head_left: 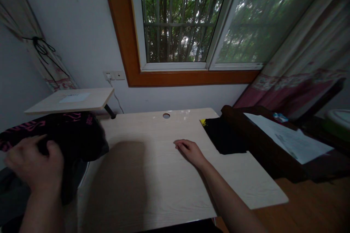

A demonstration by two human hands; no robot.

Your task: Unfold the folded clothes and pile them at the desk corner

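Observation:
My left hand (35, 162), slightly blurred, is on a black garment with pink print (79, 136) at the left of the desk. Its fingers curl into the dark cloth, which shows between thumb and forefinger. The garment lies in a loose heap that hangs past the desk's left side, with more dark cloth under it. My right hand (191, 151) rests on the light wooden desk (169, 182), fingers curled together, with nothing seen in them. To its right lies a folded black cloth (225, 136) with a yellow patch at one corner.
A small raised shelf (73, 100) with a white paper stands at the desk's back left. Right of the desk, a dark wooden piece of furniture (262, 134) bears white sheets (290, 136). A round cable hole (166, 115) sits near the back edge, below the window (180, 18).

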